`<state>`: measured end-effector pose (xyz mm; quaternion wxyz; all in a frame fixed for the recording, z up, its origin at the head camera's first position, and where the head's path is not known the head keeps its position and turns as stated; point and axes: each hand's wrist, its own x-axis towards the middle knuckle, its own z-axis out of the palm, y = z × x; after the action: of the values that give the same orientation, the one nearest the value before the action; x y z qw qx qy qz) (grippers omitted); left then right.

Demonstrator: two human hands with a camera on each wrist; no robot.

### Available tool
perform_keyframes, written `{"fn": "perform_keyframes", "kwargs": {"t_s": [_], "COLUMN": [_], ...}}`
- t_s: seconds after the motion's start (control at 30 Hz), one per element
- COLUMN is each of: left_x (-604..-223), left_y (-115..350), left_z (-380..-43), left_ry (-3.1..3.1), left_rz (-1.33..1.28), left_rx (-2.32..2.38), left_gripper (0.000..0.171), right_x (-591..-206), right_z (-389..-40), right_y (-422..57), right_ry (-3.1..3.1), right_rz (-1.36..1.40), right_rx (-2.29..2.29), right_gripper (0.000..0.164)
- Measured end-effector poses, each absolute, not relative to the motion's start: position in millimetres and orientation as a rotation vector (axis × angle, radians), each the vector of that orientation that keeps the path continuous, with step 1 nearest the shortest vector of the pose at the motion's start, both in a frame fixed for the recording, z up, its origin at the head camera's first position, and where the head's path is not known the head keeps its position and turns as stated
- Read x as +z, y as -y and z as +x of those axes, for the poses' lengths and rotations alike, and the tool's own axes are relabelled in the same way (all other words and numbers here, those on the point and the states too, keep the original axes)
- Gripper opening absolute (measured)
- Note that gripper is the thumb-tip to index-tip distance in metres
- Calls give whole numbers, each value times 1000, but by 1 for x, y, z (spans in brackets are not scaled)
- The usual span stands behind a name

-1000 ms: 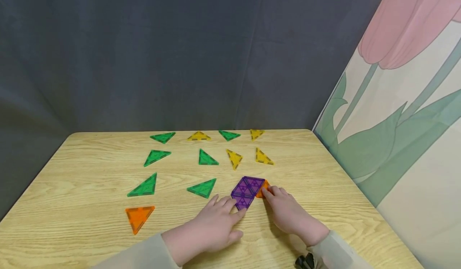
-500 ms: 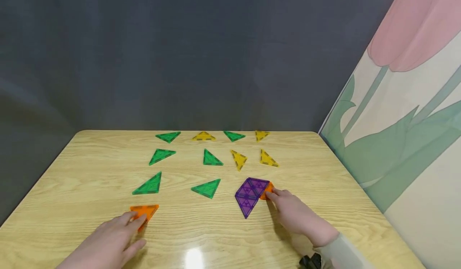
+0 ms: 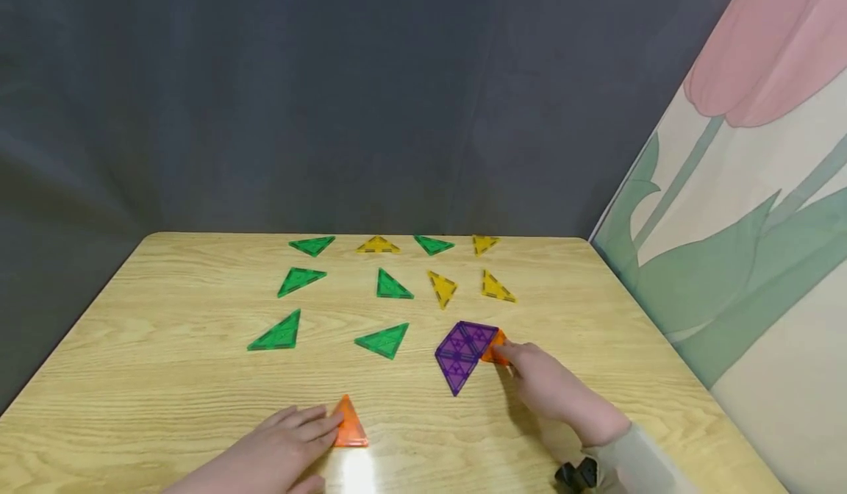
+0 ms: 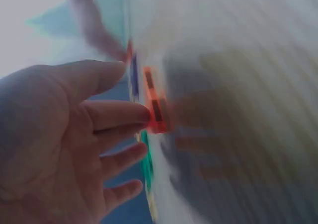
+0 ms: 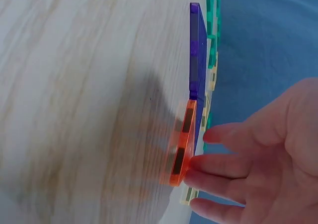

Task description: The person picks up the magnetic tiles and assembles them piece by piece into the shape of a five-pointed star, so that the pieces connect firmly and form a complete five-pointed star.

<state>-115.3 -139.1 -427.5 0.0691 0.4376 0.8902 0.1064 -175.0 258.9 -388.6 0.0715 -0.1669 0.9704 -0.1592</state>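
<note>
The right orange triangle point(image 3: 491, 354) lay against the right edge of the purple tiles point(image 3: 463, 351), touching them. Your right hand point(image 3: 545, 384) reached in from the right of the purple tiles, its fingertips on that triangle; in the right wrist view your fingers were extended against its side and your thumb stood apart, so nothing was clamped between them. The left orange triangle point(image 3: 352, 429) was left of the purple tiles and nearer to you, well apart from them. Your left hand point(image 3: 281, 442) touched it with straight fingers from the side farther from the purple tiles, the thumb apart from the fingers. The left wrist view was blurred, and you could not tell from it whether that triangle was flat or slightly raised.

Six green triangles point(image 3: 384, 341) were scattered to the left of the purple tiles and beyond them, one of them just left. Four yellow triangles point(image 3: 498, 287) lay beyond the purple tiles, two of these near. All rested on the wood-grain table point(image 3: 165, 376) under the purple tiles. Past them hung a dark curtain point(image 3: 344, 97), and to their right stood a wall with a tulip picture point(image 3: 748, 207).
</note>
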Motion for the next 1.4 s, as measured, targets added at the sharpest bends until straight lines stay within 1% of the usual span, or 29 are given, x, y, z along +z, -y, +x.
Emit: {"fn": "perform_keyframes", "kwargs": {"t_s": [0.07,0.17,0.3,0.43,0.5,0.67,0.77,0.87,0.93,1.2,1.4], "left_x": [-424,-416,-406,-403,-402,-400,-400,-402,-404,-401,-401], "left_y": [120,90,48,7,-9,-39,-50,-57,-61,-67,-72], "left_z": [-117,-123,-131,-136,-140,-156,-167,-175,-179,-187,-193], "left_ry": [-2622,-2535,-2451,-2449,-2476,-2583,-2652,-2691,-2712,-2724,-2708], "left_rz": [1472,1684,1919,2044,2023,1837,1720,1619,1577,1438,1430], "left_rx": [278,201,41,-107,-126,-124,-174,-191,-192,-170,-142], "left_gripper": [64,64,52,44,43,39,44,53,55,53,51], "right_x": [-387,-383,-381,-381,-381,-382,-382,-381,-381,-381,-381], "right_z": [-179,-184,-190,-193,-194,-194,-193,-193,-192,-190,-187], "right_y": [-261,-265,-268,-266,-265,-265,-267,-269,-271,-275,-278], "right_ry": [-2891,-2842,-2821,-2819,-2811,-2796,-2788,-2778,-2773,-2760,-2771], "right_rz": [-496,-482,-463,-460,-465,-478,-489,-491,-485,-494,-496], "right_rx": [-556,-674,-752,-783,-801,-827,-834,-848,-858,-857,-846], "right_gripper": [42,39,49,56,58,57,57,57,57,56,55]}}
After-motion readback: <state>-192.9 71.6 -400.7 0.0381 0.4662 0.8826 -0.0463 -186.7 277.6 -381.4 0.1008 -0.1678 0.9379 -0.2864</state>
